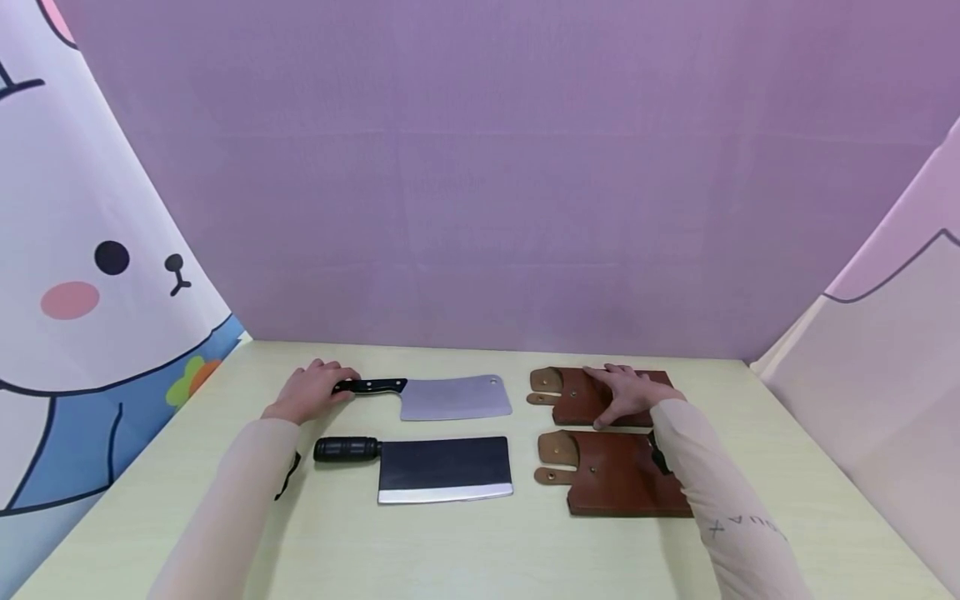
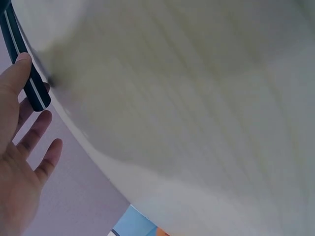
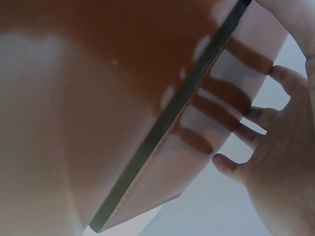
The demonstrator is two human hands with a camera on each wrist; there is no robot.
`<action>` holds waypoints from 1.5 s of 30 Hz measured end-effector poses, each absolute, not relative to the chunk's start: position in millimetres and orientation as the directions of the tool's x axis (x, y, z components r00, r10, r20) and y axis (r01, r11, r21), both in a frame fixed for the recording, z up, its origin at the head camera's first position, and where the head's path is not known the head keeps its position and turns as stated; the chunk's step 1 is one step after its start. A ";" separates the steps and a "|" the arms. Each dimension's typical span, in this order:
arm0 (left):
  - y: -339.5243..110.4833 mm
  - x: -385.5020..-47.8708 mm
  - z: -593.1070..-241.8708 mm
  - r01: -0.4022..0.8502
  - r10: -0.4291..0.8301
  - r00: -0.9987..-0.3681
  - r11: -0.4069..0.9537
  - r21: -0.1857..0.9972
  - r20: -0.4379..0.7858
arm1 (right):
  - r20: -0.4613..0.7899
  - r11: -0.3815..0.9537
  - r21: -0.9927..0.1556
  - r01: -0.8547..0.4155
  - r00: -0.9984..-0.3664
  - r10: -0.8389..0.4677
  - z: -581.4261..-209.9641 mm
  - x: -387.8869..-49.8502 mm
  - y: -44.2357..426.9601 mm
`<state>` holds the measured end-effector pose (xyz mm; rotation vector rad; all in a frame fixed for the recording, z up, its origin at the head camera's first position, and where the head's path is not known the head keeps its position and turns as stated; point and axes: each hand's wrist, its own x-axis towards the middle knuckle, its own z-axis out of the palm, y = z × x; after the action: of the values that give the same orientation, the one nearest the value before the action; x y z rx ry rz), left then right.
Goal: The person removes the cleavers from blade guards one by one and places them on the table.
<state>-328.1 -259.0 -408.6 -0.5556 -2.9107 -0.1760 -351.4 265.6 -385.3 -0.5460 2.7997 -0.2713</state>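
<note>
At the back left lies a cleaver [image 1: 456, 397] with a silver blade and a black riveted handle [image 2: 23, 59]. My left hand [image 1: 318, 390] pinches the end of that handle between thumb and index finger, its other fingers loose. Over the rear brown leather knife sheath [image 1: 570, 408] my right hand [image 1: 626, 392] is spread, fingers at the far edge and thumb by the near edge. In the right wrist view its fingertips meet the border of the sheath [image 3: 147, 196]. Tan flaps and straps stick out at the sheath's left end.
Nearer to me lies a second cleaver [image 1: 444, 467] with a dark blade, bright edge and thick black handle. A matching larger sheath [image 1: 622, 479] lies beneath my right forearm. The pale table [image 1: 450, 550] ends at a purple backdrop [image 1: 480, 208], with cartoon-printed cloth [image 1: 90, 200] at the left.
</note>
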 end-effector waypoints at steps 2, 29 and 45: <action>-259.0 -328.0 -409.0 0.372 0.352 -0.917 0.924 0.086 0.190 | -0.236 0.911 -0.236 -0.337 -0.890 -0.390 -385.2 -351.3 265.9; -258.6 -326.9 -407.5 0.340 0.326 -0.935 0.937 0.086 0.142 | -0.199 0.894 -0.246 -0.375 -0.883 -0.425 -376.6 -344.9 267.7; -269.1 -301.7 -371.9 0.340 0.337 -0.928 0.940 -0.009 0.158 | 0.053 0.885 -0.185 -0.428 -0.903 -0.426 -359.5 -329.3 292.5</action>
<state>-301.7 -269.1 -371.9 -0.5159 -2.9391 -0.0269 -329.3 292.5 -359.5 -0.6940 3.0599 -0.3036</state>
